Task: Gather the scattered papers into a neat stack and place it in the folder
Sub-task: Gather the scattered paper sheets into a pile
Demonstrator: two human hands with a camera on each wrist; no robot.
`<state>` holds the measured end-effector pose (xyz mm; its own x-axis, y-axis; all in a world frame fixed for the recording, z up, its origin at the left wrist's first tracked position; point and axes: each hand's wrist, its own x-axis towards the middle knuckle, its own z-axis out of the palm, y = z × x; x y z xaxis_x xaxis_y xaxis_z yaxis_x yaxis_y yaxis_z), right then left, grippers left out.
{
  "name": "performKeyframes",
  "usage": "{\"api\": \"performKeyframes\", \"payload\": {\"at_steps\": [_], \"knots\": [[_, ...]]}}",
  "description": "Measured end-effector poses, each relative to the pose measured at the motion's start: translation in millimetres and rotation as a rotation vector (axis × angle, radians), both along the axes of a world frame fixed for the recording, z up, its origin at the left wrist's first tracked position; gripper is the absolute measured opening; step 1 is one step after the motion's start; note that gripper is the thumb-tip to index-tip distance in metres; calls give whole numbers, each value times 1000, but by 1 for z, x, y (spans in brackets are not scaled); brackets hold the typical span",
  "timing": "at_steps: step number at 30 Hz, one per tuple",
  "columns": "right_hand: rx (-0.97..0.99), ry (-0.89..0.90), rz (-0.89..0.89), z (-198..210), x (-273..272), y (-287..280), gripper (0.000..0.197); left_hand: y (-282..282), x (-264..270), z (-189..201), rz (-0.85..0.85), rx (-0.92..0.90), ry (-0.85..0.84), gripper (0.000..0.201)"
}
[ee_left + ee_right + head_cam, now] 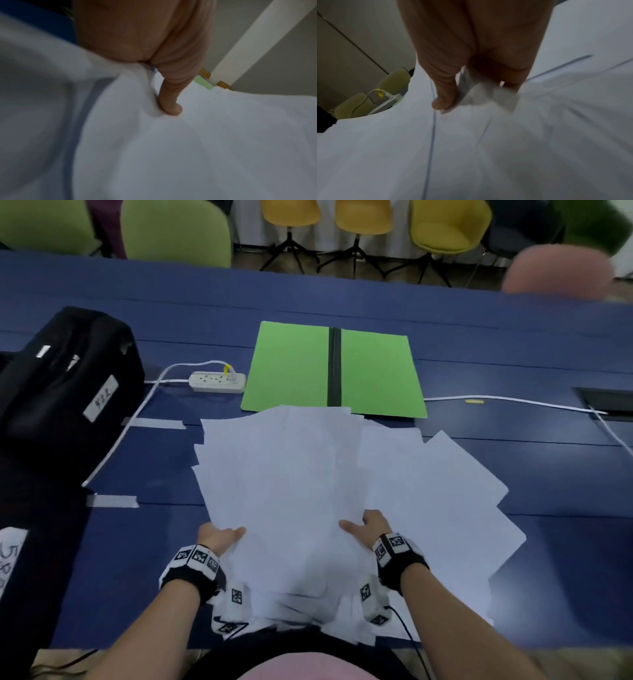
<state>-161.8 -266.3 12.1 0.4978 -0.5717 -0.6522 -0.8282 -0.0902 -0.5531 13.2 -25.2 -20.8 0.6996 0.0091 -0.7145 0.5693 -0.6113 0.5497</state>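
A loose fan of white papers (308,474) covers the blue table (513,364) in front of me, its far edge overlapping the open green folder (291,364). My left hand (221,537) grips the near left side of the pile, thumb (169,105) pressed on top and fingers hidden under the sheets (205,148). My right hand (366,525) grips the near right side the same way, thumb (443,100) on top of the papers (471,148). More sheets (445,491) spread out to the right, outside both hands.
A black bag (65,378) sits at the left. A white power strip (217,381) with its cord lies left of the folder, and a white cable (513,402) runs to a floor box at the right. Chairs (445,227) line the table's far side.
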Motion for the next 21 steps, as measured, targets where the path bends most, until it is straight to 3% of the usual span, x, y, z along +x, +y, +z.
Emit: {"api": "performKeyframes", "payload": {"at_steps": [3, 8, 11, 15, 21], "knots": [[-147, -52, -222, -5, -38, -43, 22, -10, -6, -1, 0, 30, -30, 61], [-338, 404, -608, -9, -114, -82, 77, -11, -12, 3, 35, 30, -98, 49], [-326, 511, -724, -15, -142, -83, 95, -13, -15, 7, 37, 50, -112, 47], [-253, 454, -770, -16, -145, -94, 101, -18, -20, 11, 17, 83, -125, 45], [-26, 79, -537, -10, -133, -96, 71, -23, -30, 17, 24, 94, -149, 45]]}}
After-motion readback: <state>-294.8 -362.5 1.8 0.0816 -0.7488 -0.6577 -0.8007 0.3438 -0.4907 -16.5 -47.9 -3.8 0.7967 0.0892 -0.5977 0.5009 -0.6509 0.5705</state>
